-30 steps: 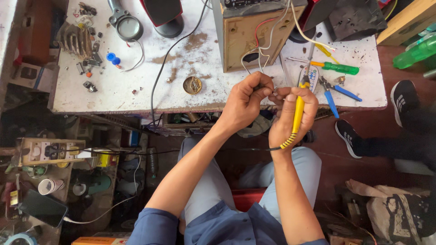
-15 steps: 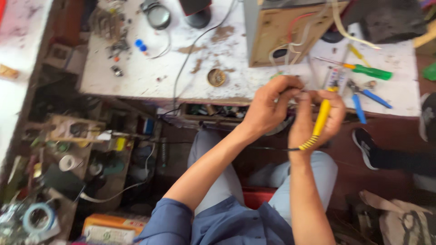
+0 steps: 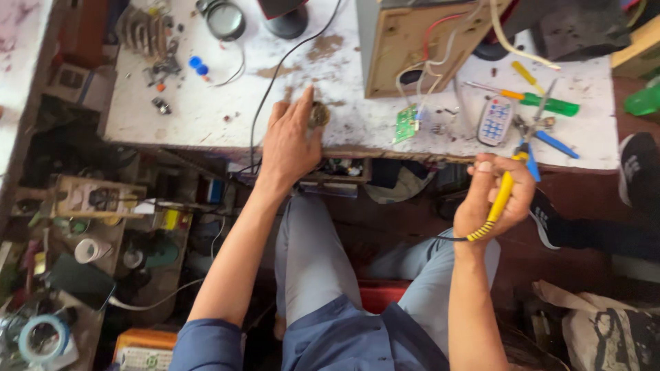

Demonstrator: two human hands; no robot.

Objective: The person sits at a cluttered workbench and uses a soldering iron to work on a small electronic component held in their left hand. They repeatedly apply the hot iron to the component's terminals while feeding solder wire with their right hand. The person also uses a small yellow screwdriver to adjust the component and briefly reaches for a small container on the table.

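White and stained, the workbench (image 3: pixel 206 113) fills the top of the head view, with cluttered shelves to its left and the person's knees below its front edge. The left hand (image 3: pixel 289 141) lies flat at the front edge near the middle, fingers spread wide and closed on nothing, its fingertips beside a small round brass tin (image 3: pixel 318 114), as if reaching for it or steadying it. The right hand (image 3: pixel 496 196) hangs off the bench, below the front edge toward the right corner, fist wrapped around a yellow soldering iron (image 3: pixel 500 199) held upright, the tip kept away from the lap and the cord trailing down. A wooden box (image 3: pixel 412 48) stands at the back edge with wires running to a green circuit board (image 3: pixel 405 124) near the front. Right of it lie a small remote (image 3: pixel 495 121), a green screwdriver (image 3: pixel 543 103) and blue pliers (image 3: pixel 543 137), all within the right hand's reach.
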